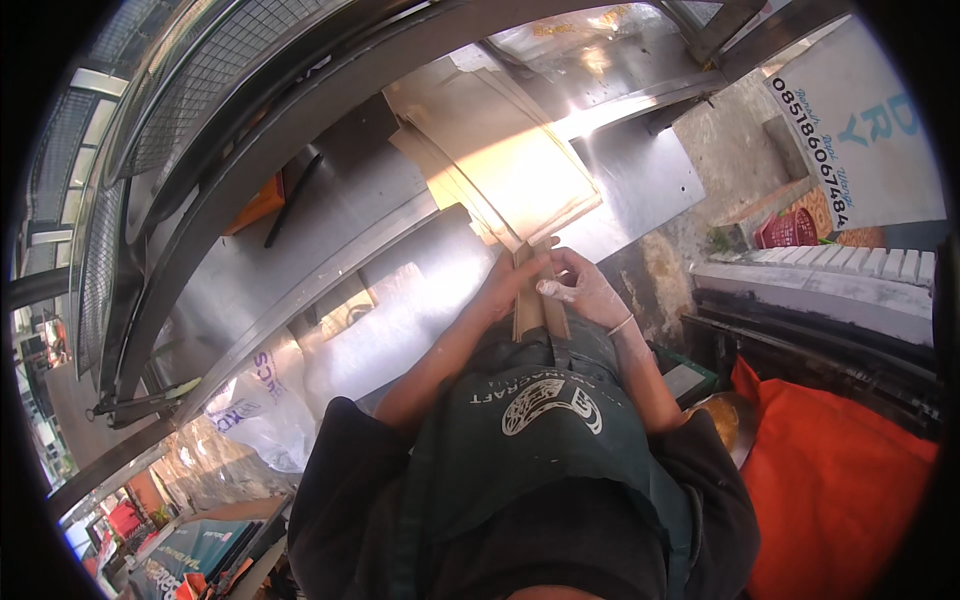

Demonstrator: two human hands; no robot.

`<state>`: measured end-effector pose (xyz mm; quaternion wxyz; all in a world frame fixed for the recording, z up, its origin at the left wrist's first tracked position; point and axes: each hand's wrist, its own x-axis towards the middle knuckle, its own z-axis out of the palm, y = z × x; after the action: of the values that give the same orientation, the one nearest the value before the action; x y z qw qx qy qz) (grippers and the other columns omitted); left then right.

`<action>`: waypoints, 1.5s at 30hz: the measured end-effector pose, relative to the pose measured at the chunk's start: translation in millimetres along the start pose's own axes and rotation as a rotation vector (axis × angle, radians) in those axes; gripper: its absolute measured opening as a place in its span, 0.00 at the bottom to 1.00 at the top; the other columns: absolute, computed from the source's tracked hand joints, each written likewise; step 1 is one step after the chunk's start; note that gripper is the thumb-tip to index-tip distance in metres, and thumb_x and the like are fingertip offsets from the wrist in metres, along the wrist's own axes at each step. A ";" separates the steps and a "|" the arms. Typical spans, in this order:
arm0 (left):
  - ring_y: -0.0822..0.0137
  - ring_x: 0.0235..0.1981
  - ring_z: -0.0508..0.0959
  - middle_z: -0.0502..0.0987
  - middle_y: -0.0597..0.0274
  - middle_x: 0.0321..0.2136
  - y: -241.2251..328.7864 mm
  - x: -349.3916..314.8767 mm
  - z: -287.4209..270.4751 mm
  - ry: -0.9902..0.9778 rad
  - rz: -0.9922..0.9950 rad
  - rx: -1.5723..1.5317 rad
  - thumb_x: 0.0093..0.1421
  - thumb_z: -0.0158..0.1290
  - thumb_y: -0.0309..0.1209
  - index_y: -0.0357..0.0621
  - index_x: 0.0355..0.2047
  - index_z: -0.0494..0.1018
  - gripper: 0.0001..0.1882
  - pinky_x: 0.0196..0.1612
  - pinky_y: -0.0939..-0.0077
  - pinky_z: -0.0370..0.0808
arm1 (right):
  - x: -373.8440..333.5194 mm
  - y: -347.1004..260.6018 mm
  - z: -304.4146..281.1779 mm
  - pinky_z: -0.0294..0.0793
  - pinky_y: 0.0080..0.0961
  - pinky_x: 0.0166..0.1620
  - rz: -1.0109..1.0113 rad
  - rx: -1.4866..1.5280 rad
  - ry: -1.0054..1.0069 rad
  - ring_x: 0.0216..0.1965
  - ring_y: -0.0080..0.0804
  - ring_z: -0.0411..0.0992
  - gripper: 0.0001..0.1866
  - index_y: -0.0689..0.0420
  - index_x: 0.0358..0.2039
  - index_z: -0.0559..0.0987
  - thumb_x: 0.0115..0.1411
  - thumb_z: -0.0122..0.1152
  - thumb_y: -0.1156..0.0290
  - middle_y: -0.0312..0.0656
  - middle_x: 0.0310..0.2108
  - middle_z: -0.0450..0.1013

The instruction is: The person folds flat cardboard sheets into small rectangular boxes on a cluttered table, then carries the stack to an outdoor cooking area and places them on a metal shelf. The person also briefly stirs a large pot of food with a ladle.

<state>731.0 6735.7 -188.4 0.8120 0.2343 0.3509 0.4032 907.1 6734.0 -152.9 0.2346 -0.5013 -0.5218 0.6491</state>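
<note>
Close in front of my dark green apron, my left hand is closed on a narrow folded piece of brown paper. My right hand meets it from the other side, its fingers curled against the paper's upper part. White powder coats the right thumb and fingers, and a thin band circles that wrist. Just beyond both hands lies a stack of flat brown paper sheets, brightly lit by the sun, on a metal counter. What the hidden fingertips press on is partly covered.
A dark metal frame curves across the left. A white plastic bag hangs at the counter's left. An orange object stands behind the frame. Bright red-orange fabric fills the lower right, beside a round metal bowl. A printed banner hangs far right.
</note>
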 end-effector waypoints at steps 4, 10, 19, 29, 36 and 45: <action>0.52 0.58 0.70 0.63 0.45 0.62 -5.6 2.6 -5.4 -0.046 0.013 -0.079 0.66 0.51 0.30 0.37 0.65 0.50 0.32 0.58 0.59 0.75 | -1.3 -6.5 0.6 0.69 0.18 0.37 -0.011 -0.036 -0.012 0.30 0.18 0.64 0.29 0.60 0.51 0.73 0.54 0.72 0.58 0.32 0.32 0.67; 0.50 0.61 0.67 0.61 0.43 0.63 -9.9 3.4 -10.2 -0.095 0.018 -0.129 0.66 0.51 0.30 0.37 0.66 0.49 0.33 0.61 0.55 0.71 | -2.1 -5.4 -0.2 0.70 0.19 0.37 -0.013 -0.041 0.009 0.30 0.18 0.65 0.28 0.59 0.51 0.73 0.55 0.71 0.59 0.34 0.33 0.68; 0.54 0.55 0.73 0.66 0.46 0.59 -23.9 9.0 -28.4 -0.099 -0.075 -0.303 0.69 0.31 0.56 0.37 0.64 0.57 0.37 0.56 0.58 0.73 | -9.1 -3.0 6.9 0.74 0.24 0.36 -0.084 -0.027 0.265 0.32 0.24 0.72 0.24 0.59 0.55 0.66 0.59 0.60 0.75 0.43 0.41 0.72; 0.60 0.53 0.74 0.69 0.53 0.56 -22.7 8.9 -25.7 0.142 -0.048 -0.171 0.68 0.28 0.61 0.42 0.64 0.57 0.38 0.54 0.63 0.74 | -14.6 -27.9 11.4 0.75 0.26 0.38 -0.204 -0.350 0.327 0.34 0.31 0.76 0.34 0.57 0.63 0.56 0.57 0.56 0.81 0.48 0.41 0.73; 0.58 0.58 0.69 0.66 0.57 0.61 -2.9 -6.5 -16.1 0.126 -0.062 -0.134 0.68 0.18 0.61 0.39 0.64 0.59 0.42 0.58 0.62 0.70 | -32.3 -30.4 -63.9 0.73 0.30 0.41 -0.159 -0.308 0.699 0.35 0.32 0.75 0.31 0.56 0.62 0.61 0.58 0.57 0.79 0.46 0.35 0.75; 0.56 0.56 0.72 0.66 0.55 0.61 -6.6 -8.7 -21.2 0.093 -0.033 -0.104 0.65 0.24 0.67 0.40 0.65 0.56 0.45 0.51 0.62 0.74 | -28.8 -210.3 -29.3 0.75 0.26 0.37 -0.617 -0.929 0.790 0.35 0.29 0.75 0.26 0.49 0.56 0.74 0.57 0.52 0.83 0.41 0.39 0.72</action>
<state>714.5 6726.9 -203.1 0.8123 0.1668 0.3707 0.4181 898.6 6795.7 52.1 0.3423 -0.5775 -0.7406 0.0293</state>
